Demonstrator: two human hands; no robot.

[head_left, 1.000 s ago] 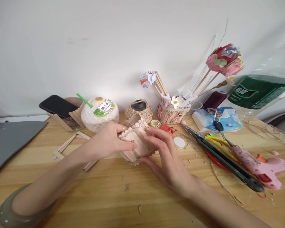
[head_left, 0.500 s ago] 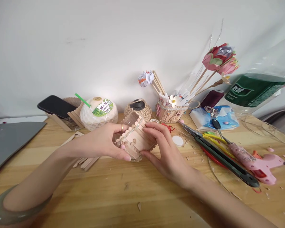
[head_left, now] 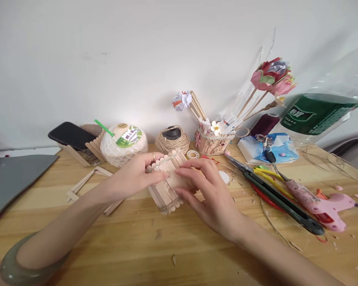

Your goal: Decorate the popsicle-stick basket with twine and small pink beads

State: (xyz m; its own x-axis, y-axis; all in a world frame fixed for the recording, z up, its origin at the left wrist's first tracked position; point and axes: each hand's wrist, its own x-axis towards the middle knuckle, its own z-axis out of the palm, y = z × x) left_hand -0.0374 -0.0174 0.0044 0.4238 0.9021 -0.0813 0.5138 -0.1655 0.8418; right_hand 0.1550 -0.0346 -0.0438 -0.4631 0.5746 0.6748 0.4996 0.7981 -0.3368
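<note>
Since the earlier frame, you have tipped the stick box (head_left: 164,192) so its slatted face turns up toward you and its opening drops out of view; the pink ball by your thumb no longer shows. The box sits mid-frame over the wooden table (head_left: 131,246); I cannot tell whether it touches. Your left hand (head_left: 134,174) clamps its rim, thumb in front, fingers behind, probably to steady it. Your right hand (head_left: 210,192) rests thumb and forefinger apart on the face, perhaps holding the angle; I can't tell whether its other fingers grip. Scissors (head_left: 282,200) lie right of centre, with a twine ball (head_left: 173,143) behind the box.
</note>
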